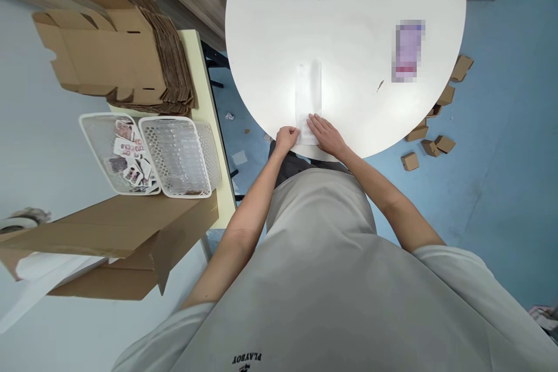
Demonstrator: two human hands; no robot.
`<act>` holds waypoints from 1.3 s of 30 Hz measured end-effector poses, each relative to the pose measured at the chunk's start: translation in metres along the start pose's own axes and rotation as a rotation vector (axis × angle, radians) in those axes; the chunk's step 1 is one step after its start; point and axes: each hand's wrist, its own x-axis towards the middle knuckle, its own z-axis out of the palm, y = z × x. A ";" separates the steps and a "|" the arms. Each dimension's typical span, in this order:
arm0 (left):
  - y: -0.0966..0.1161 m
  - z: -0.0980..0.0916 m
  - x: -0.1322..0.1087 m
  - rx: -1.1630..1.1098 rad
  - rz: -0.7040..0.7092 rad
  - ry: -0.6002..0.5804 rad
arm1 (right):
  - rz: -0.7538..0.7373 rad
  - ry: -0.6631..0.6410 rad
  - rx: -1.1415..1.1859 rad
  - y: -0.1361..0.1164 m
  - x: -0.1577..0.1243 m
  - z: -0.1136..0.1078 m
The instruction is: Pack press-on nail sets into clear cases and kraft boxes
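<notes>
A long white paper-like strip (pixel 308 93) lies on the round white table (pixel 349 6), running away from me at the near edge. My right hand (pixel 326 135) lies flat on the strip's near end with fingers stretched out. My left hand (pixel 286 139) is curled at the strip's left near corner, fingers pinched on its edge.
A blurred purple object (pixel 408 50) lies on the table's right side. To the left, a side table holds a stack of flat cardboard boxes (pixel 117 52) and two white baskets (pixel 150 154). Small cardboard boxes (pixel 429 142) are scattered on the blue floor at the right.
</notes>
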 end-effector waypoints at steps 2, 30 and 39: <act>0.002 -0.002 -0.008 0.097 0.046 0.067 | 0.001 0.004 0.016 0.001 0.000 0.002; -0.009 -0.010 -0.002 0.362 0.623 -0.114 | 0.160 0.088 0.036 -0.007 -0.002 -0.025; 0.025 -0.012 0.014 0.230 0.364 0.007 | 0.397 0.149 0.125 0.008 0.027 -0.031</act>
